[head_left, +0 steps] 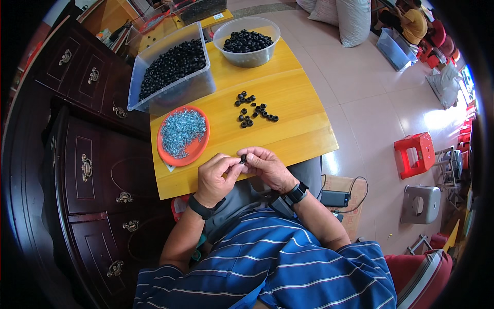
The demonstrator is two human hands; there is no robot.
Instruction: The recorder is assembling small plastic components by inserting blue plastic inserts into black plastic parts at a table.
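Observation:
My left hand (215,177) and my right hand (269,169) meet just past the near edge of the wooden table (288,139). Between the thumb and fingers of my right hand is a small black round plastic part (243,159). The left thumb and forefinger are pinched together against it; whatever they hold is hidden. An orange plate (199,149) heaped with small shiny silver-blue metal pieces (180,131) lies to the left. Beyond my hands, several loose black round parts (257,110) with holes are scattered on the tabletop.
At the back left stands a clear plastic bin (177,90) full of black parts. Beside it is a round translucent bowl (252,61) with more. Dark wooden drawers (98,170) line the left. Right, on the floor, are a red stool (414,154) and a grey stool (421,204); people sit farther off.

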